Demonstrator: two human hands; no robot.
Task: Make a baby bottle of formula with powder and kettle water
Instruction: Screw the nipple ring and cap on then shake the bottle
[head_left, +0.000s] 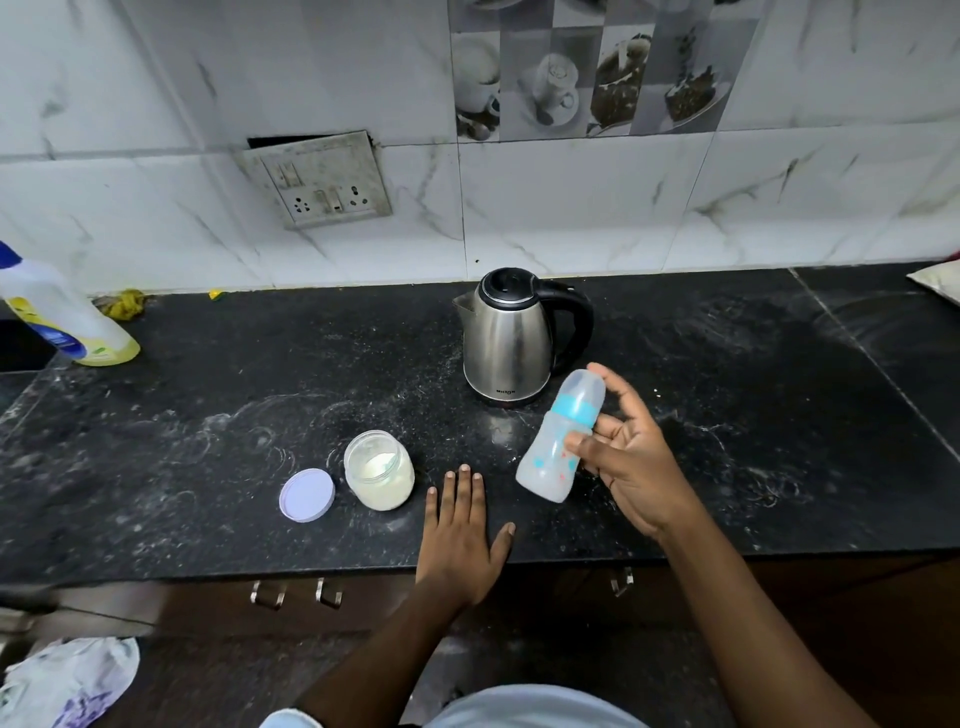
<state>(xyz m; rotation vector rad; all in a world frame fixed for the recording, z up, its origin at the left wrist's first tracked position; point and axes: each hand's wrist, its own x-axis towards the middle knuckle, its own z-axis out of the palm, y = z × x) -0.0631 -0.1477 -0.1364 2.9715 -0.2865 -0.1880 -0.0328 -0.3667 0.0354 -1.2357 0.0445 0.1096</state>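
My right hand (631, 467) grips a translucent baby bottle (558, 441) with a blue collar and a cap on top, held tilted above the black counter (208, 441). Flat on the counter near its front edge lies my left hand (462, 530), fingers spread, holding nothing. Left of that hand stands an open jar of white formula powder (379, 475). Its lilac lid (306, 494) lies beside it on the left. Behind the bottle stands a steel kettle (511, 338) with a black lid and handle, spout facing left.
A yellow cleaner bottle (57, 312) stands at the far left by the wall. A socket panel (322, 182) is on the tiled wall. Powder smears mark the counter. Drawer handles (296, 592) sit below the front edge. A crumpled cloth (67, 680) lies at bottom left.
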